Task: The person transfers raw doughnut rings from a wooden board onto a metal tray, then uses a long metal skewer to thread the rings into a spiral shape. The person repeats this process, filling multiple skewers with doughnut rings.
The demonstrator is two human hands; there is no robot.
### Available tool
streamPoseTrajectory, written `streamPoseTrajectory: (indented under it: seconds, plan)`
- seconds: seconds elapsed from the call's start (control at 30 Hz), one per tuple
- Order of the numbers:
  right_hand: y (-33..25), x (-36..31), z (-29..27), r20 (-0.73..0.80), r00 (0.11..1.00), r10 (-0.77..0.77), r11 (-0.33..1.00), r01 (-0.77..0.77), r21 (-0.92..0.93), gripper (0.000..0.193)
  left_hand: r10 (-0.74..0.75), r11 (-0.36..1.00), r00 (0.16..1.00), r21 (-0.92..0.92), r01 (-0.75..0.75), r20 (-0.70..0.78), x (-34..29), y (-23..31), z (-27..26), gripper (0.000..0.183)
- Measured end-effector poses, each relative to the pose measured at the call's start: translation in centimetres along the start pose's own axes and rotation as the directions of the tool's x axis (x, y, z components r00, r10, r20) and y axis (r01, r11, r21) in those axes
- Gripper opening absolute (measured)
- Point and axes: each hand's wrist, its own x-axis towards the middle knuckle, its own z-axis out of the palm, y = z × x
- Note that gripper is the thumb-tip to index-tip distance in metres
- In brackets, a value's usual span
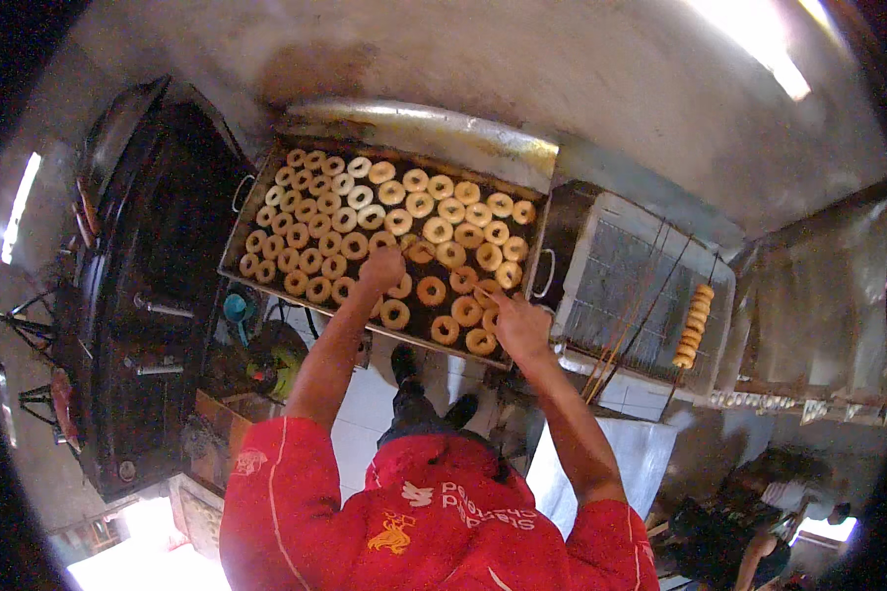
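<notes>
Left hand (383, 268) closed over doughnuts (416, 205) in the frying tray (248, 202), right hand (520, 325) pinching thin sticks (486, 294).

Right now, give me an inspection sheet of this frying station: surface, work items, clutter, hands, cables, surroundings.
Surface: long rectangular metal frying pan with dark oil.
Work items: many golden ring doughnuts floating in rows.
Clutter: thin sticks on the wire draining rack; one skewer of stacked doughnuts.
Hands: left hand over the doughnuts, grip unclear; right hand pinching a thin stick.
Cables: nothing seen.
Surroundings: black oven at left; white tiled floor.
</notes>
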Motion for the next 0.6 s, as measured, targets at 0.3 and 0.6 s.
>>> streamPoseTrajectory:
  seconds: [0.3,0.6]
  plan:
    - [-3.3,4.9,-2.8,-0.012,0.999,0.047,0.994,-0.046,0.100,0.043,-0.007,0.982,0.988,0.185,0.035,-0.154,1.3,-6.2,-4.0,0.025]
    - [-10.0,15.5,-0.9,-0.001,1.000,0.018,1.000,-0.018,0.019,0.044,-0.060,0.997,0.984,-0.062,0.050,-0.168,7.4,-16.1,0.3,0.018]
